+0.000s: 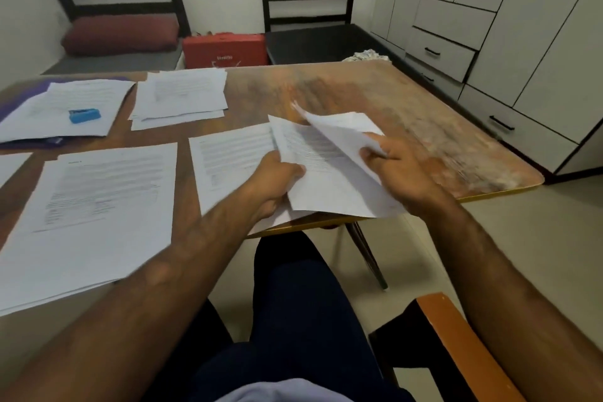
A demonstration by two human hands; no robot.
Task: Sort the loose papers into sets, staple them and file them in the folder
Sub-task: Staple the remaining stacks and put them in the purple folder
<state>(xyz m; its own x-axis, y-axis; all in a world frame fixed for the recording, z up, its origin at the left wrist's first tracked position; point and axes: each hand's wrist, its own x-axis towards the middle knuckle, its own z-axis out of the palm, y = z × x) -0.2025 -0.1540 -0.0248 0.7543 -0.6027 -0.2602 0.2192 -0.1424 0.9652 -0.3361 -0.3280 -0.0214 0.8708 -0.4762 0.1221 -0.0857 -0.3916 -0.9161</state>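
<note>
- Two hands are applied to one sheaf of papers over the tabletop's near edge, apparently for sorting.
- Its left margin is pinched by the fingers of the left hand.
- Its top sheet is peeled up, pinched by the right hand.
- The blue stapler is left well apart.

Left hand, right hand, fingers curled.

Looks like a bedroom in a home, pressed into use as a study. Shows a low bed with a maroon pillow by the wall, pale built-in wardrobes with drawers, a dark wooden chair, and a worn wooden table spread with papers.
</note>
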